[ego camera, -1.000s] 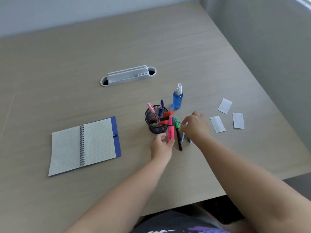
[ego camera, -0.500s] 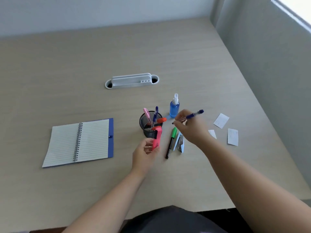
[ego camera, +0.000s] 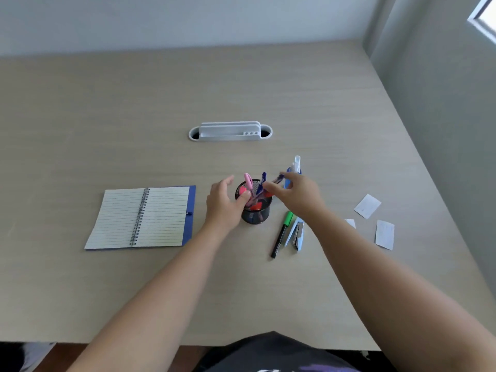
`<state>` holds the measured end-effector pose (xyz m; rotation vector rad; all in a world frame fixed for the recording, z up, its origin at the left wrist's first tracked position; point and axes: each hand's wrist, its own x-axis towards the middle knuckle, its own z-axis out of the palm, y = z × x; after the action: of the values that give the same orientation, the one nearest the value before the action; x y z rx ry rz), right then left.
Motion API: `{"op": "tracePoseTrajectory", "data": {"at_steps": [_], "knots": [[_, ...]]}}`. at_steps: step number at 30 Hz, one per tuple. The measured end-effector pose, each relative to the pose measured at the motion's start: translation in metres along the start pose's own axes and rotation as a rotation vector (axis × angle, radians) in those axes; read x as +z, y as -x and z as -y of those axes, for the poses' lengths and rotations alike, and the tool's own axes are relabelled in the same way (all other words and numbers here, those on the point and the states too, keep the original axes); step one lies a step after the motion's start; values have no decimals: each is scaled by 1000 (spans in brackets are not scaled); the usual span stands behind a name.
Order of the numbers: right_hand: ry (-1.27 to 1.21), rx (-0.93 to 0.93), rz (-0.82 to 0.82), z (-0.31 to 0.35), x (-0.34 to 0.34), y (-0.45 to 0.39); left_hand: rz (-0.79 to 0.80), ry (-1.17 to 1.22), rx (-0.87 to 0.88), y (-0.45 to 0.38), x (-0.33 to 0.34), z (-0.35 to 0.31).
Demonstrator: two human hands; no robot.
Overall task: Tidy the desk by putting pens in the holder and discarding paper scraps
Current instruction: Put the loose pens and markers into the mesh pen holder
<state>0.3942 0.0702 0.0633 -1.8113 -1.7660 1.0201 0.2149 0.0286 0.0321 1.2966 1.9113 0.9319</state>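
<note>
Head view shows my right hand (ego camera: 298,194) pinching a blue pen (ego camera: 278,180) at the holder (ego camera: 255,208) rim, tip slanted down into the cup, while my left hand (ego camera: 225,200) sits against the holder's left side, fingers loosely spread, thumb near the rim by a pink marker (ego camera: 243,189); whether it still grips that marker I cannot tell. The risk I see is the cup itself: it is light mesh and already crowded with pens leaning every way, so if I push the blue pen in at this slant it may catch on the others, lever the rim sideways and tip the holder, spilling everything. My left hand bracing the wall should prevent that, provided I keep it there until the pen drops. My right wrist also hangs just in front of the spray bottle (ego camera: 295,167), and a careless pull back could knock it over. Both forearms reach forward from the near desk (ego camera: 268,89) edge, the right crossing above the green marker (ego camera: 281,233) and stapler (ego camera: 296,234), which lie side by side right of the holder. That marker is not yet in the cup. Farther right, three scraps (ego camera: 385,234) lie on the desk, untouched. A notebook (ego camera: 142,217) lies open to the left, and a white tray (ego camera: 230,131) sits beyond.
</note>
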Motion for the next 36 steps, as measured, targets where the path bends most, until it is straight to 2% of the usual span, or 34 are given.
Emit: {"op": "tracePoseTrajectory", "data": {"at_steps": [2,4,5,7,10,12,13,17,20,24,28,31,33,36], "knots": [[-144,53,5,-13,-8,3,39,20,-27,1,3,4],[-353,184,-36,-34,-10,7,15,62,-65,9,6,10],[-368,247,-62,-46,-8,10,-20,75,-64,14,9,13],[-248,333,-66,-73,1,14,-147,115,19,27,15,17],[-96,421,3,-98,17,22,-287,107,263,51,29,19],[-77,451,9,-101,25,25,-217,71,369,70,45,22],[-64,452,11,-101,28,24,-142,77,355,78,54,24],[53,450,64,-96,28,13,219,37,120,84,81,27],[64,452,86,-97,19,11,311,-175,101,69,90,24],[-195,522,26,-110,2,19,371,-398,110,49,95,15],[-506,563,62,-120,-14,28,474,-451,38,46,96,6],[-625,521,14,-120,-22,31,607,-372,-18,54,79,10],[-721,479,-14,-116,-25,33,638,-216,-23,62,60,15],[-812,421,-36,-103,-22,35,481,27,9,67,26,11]]}}
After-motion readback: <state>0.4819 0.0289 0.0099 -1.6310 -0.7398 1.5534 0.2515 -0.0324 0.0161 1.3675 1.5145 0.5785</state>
